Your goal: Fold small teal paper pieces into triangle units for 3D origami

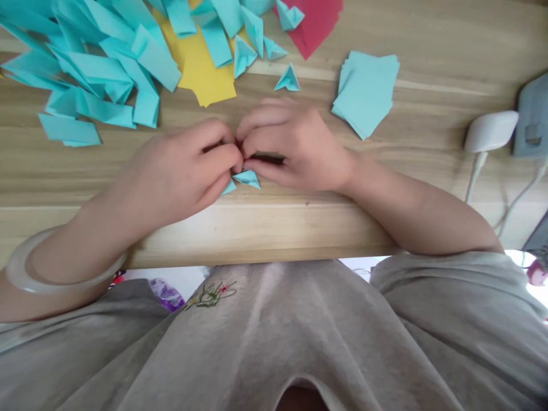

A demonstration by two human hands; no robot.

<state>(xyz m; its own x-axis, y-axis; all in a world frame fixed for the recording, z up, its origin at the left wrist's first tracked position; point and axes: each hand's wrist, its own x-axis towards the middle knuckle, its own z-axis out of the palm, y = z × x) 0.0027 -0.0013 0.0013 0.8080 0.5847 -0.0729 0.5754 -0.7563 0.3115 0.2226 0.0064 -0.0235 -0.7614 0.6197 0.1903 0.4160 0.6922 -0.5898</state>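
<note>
My left hand (184,171) and my right hand (295,142) meet near the table's front edge, fingertips pinched together on a small folded turquoise paper piece (247,178). Only its pointed lower corners show under the fingers. A pale bangle (51,279) circles my left wrist. A stack of small turquoise paper rectangles (367,91) lies just right of my right hand. One finished folded turquoise triangle (288,80) sits behind my hands, with several more (250,48) further back.
A pile of turquoise paper strips (98,74) covers the back left. Yellow paper (201,68) and red paper (317,23) lie at the back. A white charger (490,130) with cables and a grey device (533,117) sit at the right. The wooden table edge (257,234) runs before me.
</note>
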